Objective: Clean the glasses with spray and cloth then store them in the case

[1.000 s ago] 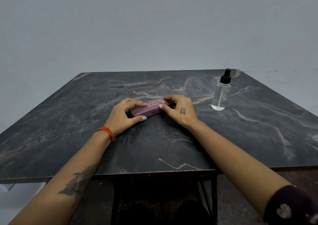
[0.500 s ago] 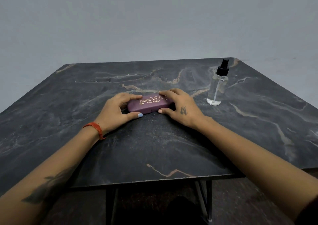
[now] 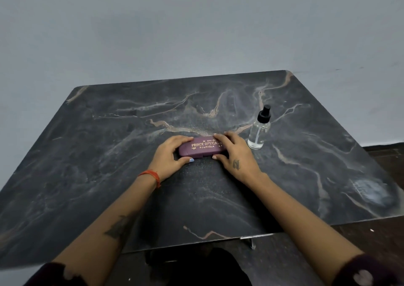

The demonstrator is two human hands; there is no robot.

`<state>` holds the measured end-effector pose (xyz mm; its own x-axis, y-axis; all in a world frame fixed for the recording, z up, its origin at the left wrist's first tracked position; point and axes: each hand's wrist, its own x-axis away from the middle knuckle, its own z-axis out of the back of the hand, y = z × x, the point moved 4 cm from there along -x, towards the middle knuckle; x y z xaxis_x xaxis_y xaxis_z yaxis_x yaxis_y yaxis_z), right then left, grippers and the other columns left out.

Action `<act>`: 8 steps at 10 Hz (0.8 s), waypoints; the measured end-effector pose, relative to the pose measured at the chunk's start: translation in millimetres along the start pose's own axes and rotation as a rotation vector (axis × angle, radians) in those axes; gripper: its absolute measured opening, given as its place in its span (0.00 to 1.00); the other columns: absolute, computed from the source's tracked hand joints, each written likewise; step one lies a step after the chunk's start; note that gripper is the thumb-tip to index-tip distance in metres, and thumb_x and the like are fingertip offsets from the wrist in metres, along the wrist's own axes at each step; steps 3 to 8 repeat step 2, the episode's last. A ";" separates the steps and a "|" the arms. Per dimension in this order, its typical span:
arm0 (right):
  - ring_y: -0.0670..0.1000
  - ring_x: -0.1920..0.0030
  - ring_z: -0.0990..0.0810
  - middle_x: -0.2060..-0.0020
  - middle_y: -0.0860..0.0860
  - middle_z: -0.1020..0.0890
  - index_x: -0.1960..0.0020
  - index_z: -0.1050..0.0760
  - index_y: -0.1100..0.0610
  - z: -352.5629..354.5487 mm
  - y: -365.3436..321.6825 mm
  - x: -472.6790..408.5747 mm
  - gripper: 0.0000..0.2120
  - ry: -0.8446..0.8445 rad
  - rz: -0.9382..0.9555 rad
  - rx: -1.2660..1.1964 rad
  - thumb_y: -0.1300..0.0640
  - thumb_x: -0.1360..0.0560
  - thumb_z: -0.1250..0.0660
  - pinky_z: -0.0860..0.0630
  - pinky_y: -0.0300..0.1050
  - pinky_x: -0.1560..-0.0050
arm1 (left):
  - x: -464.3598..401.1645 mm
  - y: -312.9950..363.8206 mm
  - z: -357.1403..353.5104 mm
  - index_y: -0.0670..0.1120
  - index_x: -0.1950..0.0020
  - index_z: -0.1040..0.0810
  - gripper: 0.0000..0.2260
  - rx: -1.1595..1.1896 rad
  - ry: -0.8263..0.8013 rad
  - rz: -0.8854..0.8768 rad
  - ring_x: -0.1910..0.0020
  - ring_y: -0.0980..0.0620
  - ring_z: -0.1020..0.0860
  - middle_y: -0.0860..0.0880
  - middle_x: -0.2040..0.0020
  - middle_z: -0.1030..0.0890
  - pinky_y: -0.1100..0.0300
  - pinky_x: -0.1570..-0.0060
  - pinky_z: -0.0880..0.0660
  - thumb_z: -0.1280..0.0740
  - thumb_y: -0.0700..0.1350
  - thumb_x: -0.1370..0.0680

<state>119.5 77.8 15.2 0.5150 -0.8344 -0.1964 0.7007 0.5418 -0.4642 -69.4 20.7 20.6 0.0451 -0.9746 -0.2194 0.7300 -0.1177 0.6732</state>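
My left hand (image 3: pixel 169 155) and right hand (image 3: pixel 237 154) grip the ends of the closed maroon glasses case (image 3: pixel 200 149), fingers curled over it, on the marble table (image 3: pixel 109 154); the spray bottle (image 3: pixel 259 130) stands just beside.

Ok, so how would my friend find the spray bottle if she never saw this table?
Look at the dark marble table. Both hands hold a purple glasses case in the middle; just past the right hand stands the spray bottle, upright and touched by nothing. It is the only see-through thing there, with a black pump top.
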 end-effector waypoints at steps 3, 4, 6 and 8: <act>0.58 0.30 0.38 0.30 0.59 0.36 0.27 0.40 0.56 13.9 -15.5 0.7 0.31 -0.120 -0.073 0.080 0.52 0.25 0.32 0.39 0.48 0.31 | 1.3 5.3 3.1 0.50 0.30 0.32 0.31 -0.012 -0.113 0.164 0.30 0.50 0.35 0.47 0.29 0.33 0.52 0.29 0.40 0.26 0.43 0.31; 0.58 0.30 0.38 0.30 0.59 0.36 0.27 0.40 0.56 13.9 -15.5 0.7 0.31 -0.120 -0.073 0.080 0.52 0.25 0.32 0.39 0.48 0.31 | 1.3 5.3 3.1 0.50 0.30 0.32 0.31 -0.012 -0.113 0.164 0.30 0.50 0.35 0.47 0.29 0.33 0.52 0.29 0.40 0.26 0.43 0.31; 0.58 0.30 0.38 0.30 0.59 0.36 0.27 0.40 0.56 13.9 -15.5 0.7 0.31 -0.120 -0.073 0.080 0.52 0.25 0.32 0.39 0.48 0.31 | 1.3 5.3 3.1 0.50 0.30 0.32 0.31 -0.012 -0.113 0.164 0.30 0.50 0.35 0.47 0.29 0.33 0.52 0.29 0.40 0.26 0.43 0.31; 0.58 0.30 0.38 0.30 0.59 0.36 0.27 0.40 0.56 13.9 -15.5 0.7 0.31 -0.120 -0.073 0.080 0.52 0.25 0.32 0.39 0.48 0.31 | 1.3 5.3 3.1 0.50 0.30 0.32 0.31 -0.012 -0.113 0.164 0.30 0.50 0.35 0.47 0.29 0.33 0.52 0.29 0.40 0.26 0.43 0.31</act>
